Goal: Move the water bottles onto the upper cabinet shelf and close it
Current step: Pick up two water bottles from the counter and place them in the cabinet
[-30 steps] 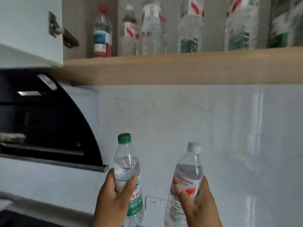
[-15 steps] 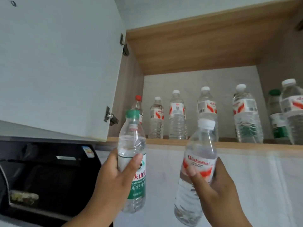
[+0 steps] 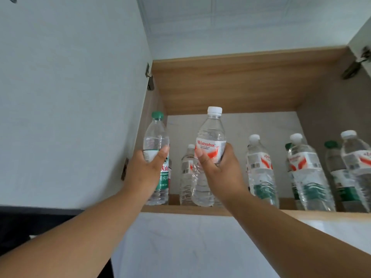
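Two bottles up at the shelf (image 3: 180, 210) edge — green-cap bottle (image 3: 155, 157) gripped in my left hand (image 3: 147, 173), white-cap bottle (image 3: 208, 157) in my right hand (image 3: 218, 171). Risk: bumping the shelf bottle (image 3: 187, 175) just behind — it could topple. Both arms reach up, bottles upright.

Open room lies high in the wooden upper cabinet (image 3: 230, 87), at 12 o'clock above the caps. Clear plastic shelved water bottles (image 3: 261, 171) crowd the wooden shelf board (image 3: 180, 210) from 12 to 3 o'clock. The open white cabinet door (image 3: 70, 97) walls off 9 o'clock.
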